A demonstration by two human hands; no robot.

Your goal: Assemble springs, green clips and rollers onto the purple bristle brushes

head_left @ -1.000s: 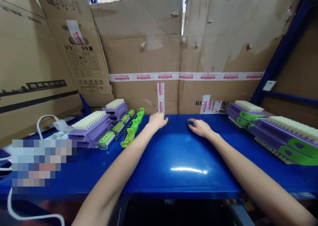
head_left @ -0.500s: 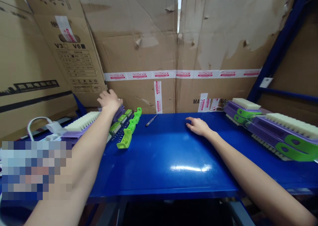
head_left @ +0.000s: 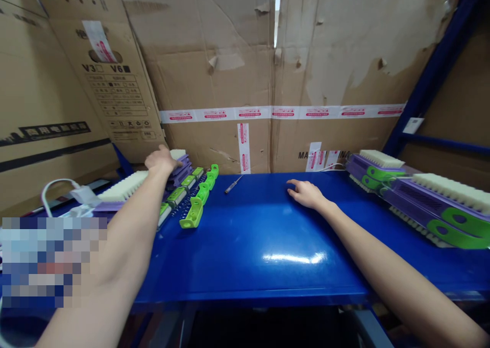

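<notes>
At the far left, my left hand [head_left: 160, 160] is closed around the end of the top purple brush part with cream bristles [head_left: 179, 155] on the rear stack. Its thumb is in front and its other fingers are partly hidden. My right hand [head_left: 304, 193] rests on the blue table [head_left: 252, 230] with fingers loosely bent and apart, holding nothing. A thin screwdriver [head_left: 231, 186] lies between the hands. Beside the stack runs a row of green-topped blocks [head_left: 177, 197], then small metal springs [head_left: 186, 203], then bright green curved pieces [head_left: 192, 213].
A nearer purple stack with cream bristles [head_left: 122, 186] is partly behind my left forearm. On the right stand purple and green brushes [head_left: 424, 197]. A white plug and cable [head_left: 84, 195] lie at left. Cardboard panels [head_left: 214, 82] wall the back; a blue metal post [head_left: 424, 82] rises at right.
My left hand moved left from mid-table, uncovering the screwdriver, then came down with spread fingers onto the rear stack and closed there. My right hand stays put. The view shifted slightly.
</notes>
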